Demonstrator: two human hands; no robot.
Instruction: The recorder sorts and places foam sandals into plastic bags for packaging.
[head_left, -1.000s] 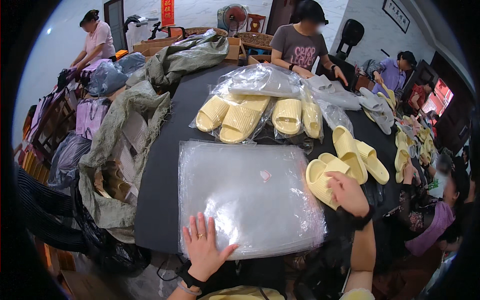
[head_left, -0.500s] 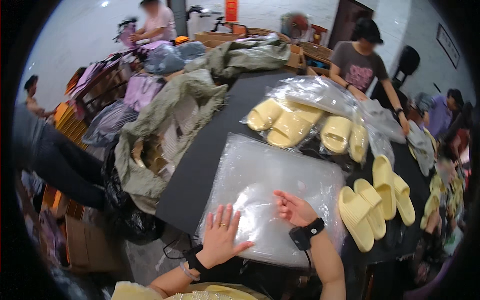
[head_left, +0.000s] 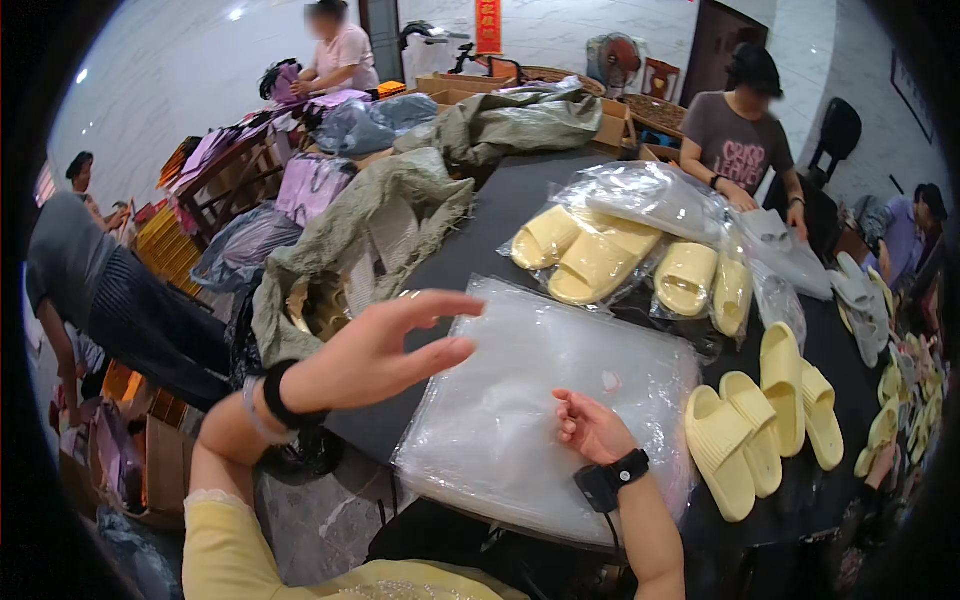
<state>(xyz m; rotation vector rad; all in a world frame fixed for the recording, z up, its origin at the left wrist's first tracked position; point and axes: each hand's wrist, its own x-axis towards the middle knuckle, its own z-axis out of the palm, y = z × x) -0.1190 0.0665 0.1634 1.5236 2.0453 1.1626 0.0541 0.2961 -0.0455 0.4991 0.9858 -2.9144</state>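
A broad stack of clear plastic bags point(head_left: 500, 400) lies on the black table point(head_left: 505, 210) in front of me. My left hand point(head_left: 370, 350) is raised near the stack's left edge, thumb and fingers apart, holding nothing. Over the right part of the stack rests or hovers my right hand point(head_left: 597, 428); its fingers are loosely bent and nothing shows in them. Whether it touches the plastic I cannot tell. Just right of the stack are loose pale yellow slippers point(head_left: 720, 455). Beyond it lie yellow slippers in clear bags point(head_left: 605, 265).
Across the table a person point(head_left: 740, 140) handles grey slippers and plastic. A green woven sack point(head_left: 420, 215) covers the table's left side. Other people work farther off; one in dark trousers point(head_left: 150, 310) bends at the left beside a cardboard box point(head_left: 168, 470).
My left hand has lifted off the stack and moved up and left. The right hand stays about where it was. The person at the left has bent lower, and the view has shifted slightly.
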